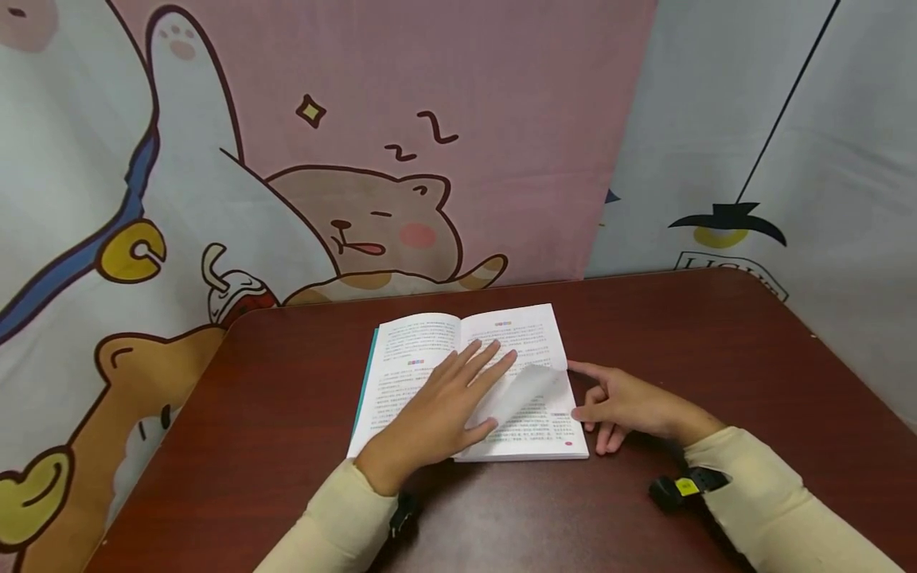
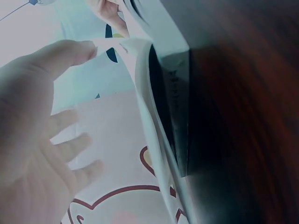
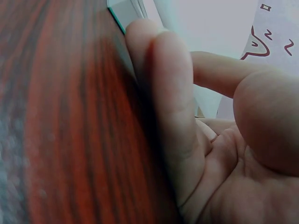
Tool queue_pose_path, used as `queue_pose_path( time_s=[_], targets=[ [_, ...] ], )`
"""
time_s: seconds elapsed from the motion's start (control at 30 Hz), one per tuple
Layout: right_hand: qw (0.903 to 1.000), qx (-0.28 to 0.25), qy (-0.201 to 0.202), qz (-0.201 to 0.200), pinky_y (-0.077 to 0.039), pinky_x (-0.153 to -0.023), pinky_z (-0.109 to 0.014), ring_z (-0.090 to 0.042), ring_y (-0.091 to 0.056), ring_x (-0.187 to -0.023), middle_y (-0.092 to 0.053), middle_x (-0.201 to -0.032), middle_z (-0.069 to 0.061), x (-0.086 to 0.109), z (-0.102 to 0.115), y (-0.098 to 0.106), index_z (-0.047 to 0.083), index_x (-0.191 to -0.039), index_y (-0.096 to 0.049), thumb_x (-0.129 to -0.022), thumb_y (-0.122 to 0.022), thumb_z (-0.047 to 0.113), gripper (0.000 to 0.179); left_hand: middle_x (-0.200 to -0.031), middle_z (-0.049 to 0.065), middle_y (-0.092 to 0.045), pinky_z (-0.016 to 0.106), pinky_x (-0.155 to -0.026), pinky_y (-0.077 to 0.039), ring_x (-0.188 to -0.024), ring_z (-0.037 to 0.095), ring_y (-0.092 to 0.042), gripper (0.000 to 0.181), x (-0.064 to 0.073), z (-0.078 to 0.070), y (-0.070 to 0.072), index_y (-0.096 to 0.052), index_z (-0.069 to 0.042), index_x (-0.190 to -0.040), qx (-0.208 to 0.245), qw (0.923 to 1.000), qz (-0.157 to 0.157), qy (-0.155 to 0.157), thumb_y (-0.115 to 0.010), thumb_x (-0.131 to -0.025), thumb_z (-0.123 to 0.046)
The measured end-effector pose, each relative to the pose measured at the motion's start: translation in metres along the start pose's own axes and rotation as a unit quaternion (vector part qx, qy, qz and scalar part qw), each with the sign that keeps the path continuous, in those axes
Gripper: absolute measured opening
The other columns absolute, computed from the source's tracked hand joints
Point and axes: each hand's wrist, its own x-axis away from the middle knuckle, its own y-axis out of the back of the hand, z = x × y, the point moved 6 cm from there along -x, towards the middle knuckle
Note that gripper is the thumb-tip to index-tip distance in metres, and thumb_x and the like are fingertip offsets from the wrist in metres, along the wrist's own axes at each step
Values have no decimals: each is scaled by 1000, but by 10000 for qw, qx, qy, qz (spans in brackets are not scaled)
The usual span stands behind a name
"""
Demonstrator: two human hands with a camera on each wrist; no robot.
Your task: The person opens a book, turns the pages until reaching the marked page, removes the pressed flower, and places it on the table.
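Observation:
An open book with printed pages and a teal cover edge lies on the table. One page bends up and across the right-hand side. My left hand lies over the middle of the book, fingers spread and straight. In the left wrist view, the thumb of that hand is right at the edge of a raised page. Beside the book's right edge is my right hand. Its index finger reaches straight to the page edge, the thumb is lower along that edge, and the other fingers hang loosely bent.
The dark reddish-brown table extends around the book on all sides. Behind it hangs a cloth printed with cartoon animals. A black band with a yellow label is on the right wrist, by the light sleeve.

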Motion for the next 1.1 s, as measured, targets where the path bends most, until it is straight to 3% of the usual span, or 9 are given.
queue_pose_path(
  time_s=[0.13,0.23,0.37,0.57,0.73,1.1],
  targets=[
    [10000,21,-30,14,-60,-56,-43,-25,-71,-58,-62,-81,-14,0,1,0,8,-160,-5,-93,-71,19,95,-170,4,-9,52,-123,-24,-157,28,-12,100,-2,-2,5,-11,-25,-162,-245,9993,-252,-141,-77,-88,-32],
    [10000,13,-26,-5,-60,-55,-44,-25,-71,-57,-62,-80,-14,0,1,1,9,-160,-5,-93,-71,18,94,-170,8,-6,54,-123,-22,-157,29,-8,101,-2,-3,8,-16,-26,-162,-457,9976,-455,-234,-80,-85,-30],
    [10000,9,58,17,-59,-55,-44,-26,-70,-57,-61,-79,-14,-1,0,0,9,-161,-5,-94,-70,17,94,-169,11,-10,55,-123,-20,-157,32,-4,84,-1,-5,9,-38,-30,-155,-773,9946,-555,-423,-81,-83,-24],
    [9999,14,136,25,-59,-53,-44,-26,-70,-56,-61,-77,-13,-2,-1,-1,8,-160,-4,-94,-69,15,93,-167,6,-22,48,-126,-13,-157,30,-8,49,0,-10,5,-67,-32,-131,-937,9929,-316,-667,-71,-86,-13],
    [9999,24,165,31,-59,-53,-44,-26,-70,-56,-61,-77,-13,-2,-1,-1,8,-160,-4,-94,-69,15,93,-162,6,-35,44,-125,-19,-155,31,-20,43,1,-12,3,-75,-29,-119,-795,9931,-235,-835,-67,-82,-7],
    [9999,6,139,23,-59,-53,-44,-27,-70,-56,-61,-77,-13,-2,-1,0,9,-161,-4,-93,-70,15,94,-160,5,-39,47,-122,-28,-153,30,-25,42,3,-4,-4,-71,-23,-126,-379,9974,81,-615,-64,-86,-11]
  ],
)
